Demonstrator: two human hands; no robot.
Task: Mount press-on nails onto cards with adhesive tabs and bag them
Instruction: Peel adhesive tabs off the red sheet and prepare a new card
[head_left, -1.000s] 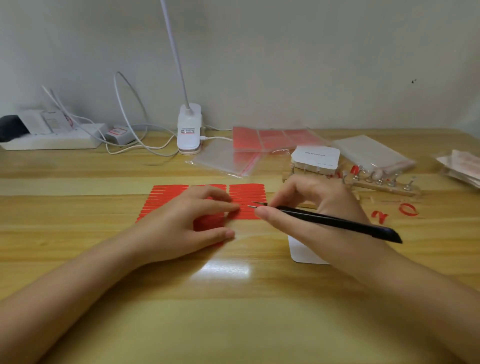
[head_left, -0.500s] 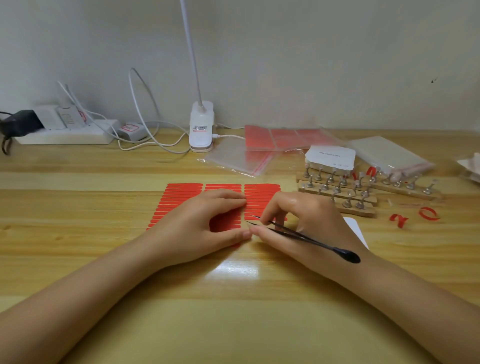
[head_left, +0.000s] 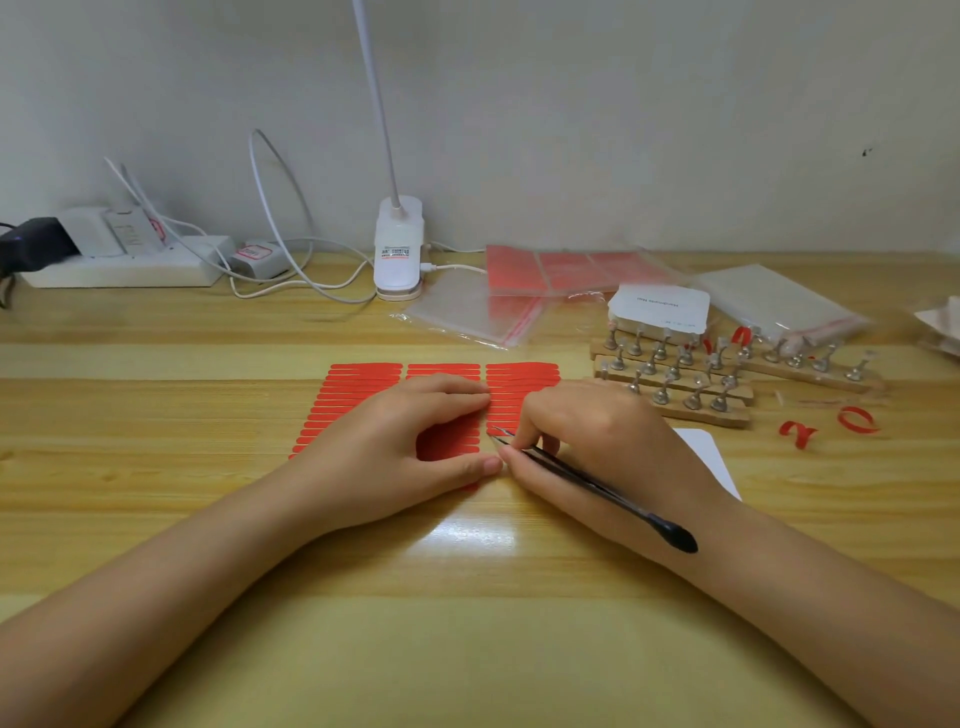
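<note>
Head: left hand flat on red tab sheet; right hand pinches tweezers.

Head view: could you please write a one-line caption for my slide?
Left hand steadies the red tab sheet while right hand works tweezers at a tab.

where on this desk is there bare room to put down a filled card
Bare wood lies left of the red tab sheet, between it and the power strip, and along the near edge in front of both forearms. The right side is crowded: nail stands, bags, white card and red backing curls. Both hands cover the sheet's middle.
</note>
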